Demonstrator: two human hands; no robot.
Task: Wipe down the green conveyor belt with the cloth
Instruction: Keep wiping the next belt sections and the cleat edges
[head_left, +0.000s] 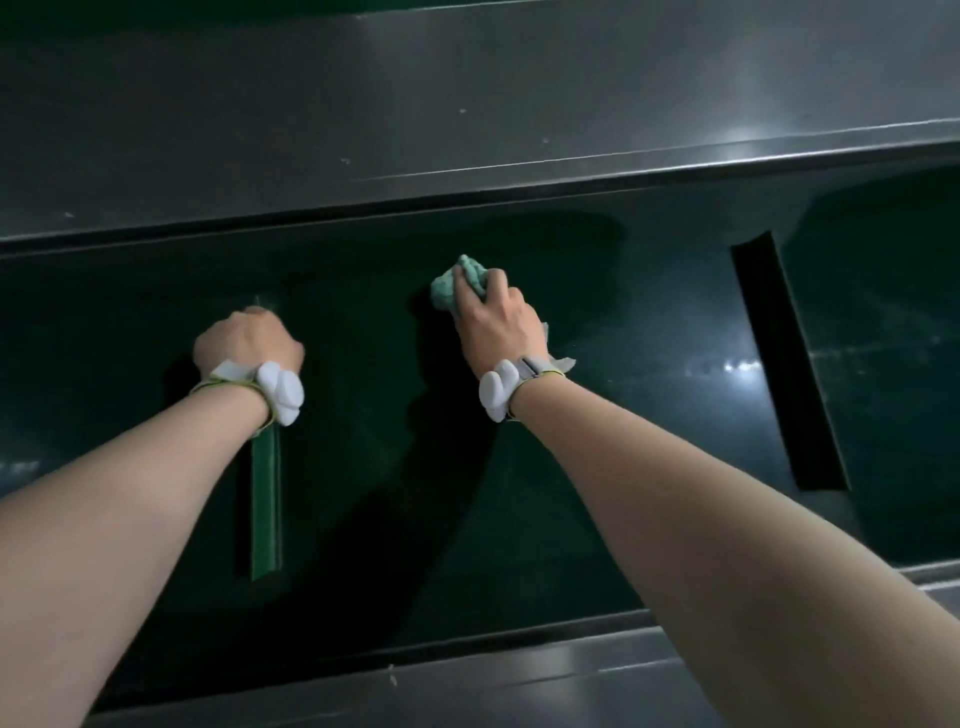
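A person leans over a dark green conveyor belt, both bare forearms reaching forward across it, each wrist wearing a white band-mounted device. The right hand presses a crumpled pale green cloth onto the belt's surface near its far edge, the grip closed around the bunched fabric, with a scrap of the cloth showing past the heel of the palm by the wrist. The left hand is curled into a closed grip atop a raised green cleat that runs across the belt toward the viewer; whether the fingers actually clasp the cleat cannot be told, since they are hidden beneath the knuckles. A second cleat, darker and angled, stands well to the right of the cloth. Grey metal side rails frame the belt on its far and near edges, catching glints of overhead light, with small pale flecks scattered on the far rail.
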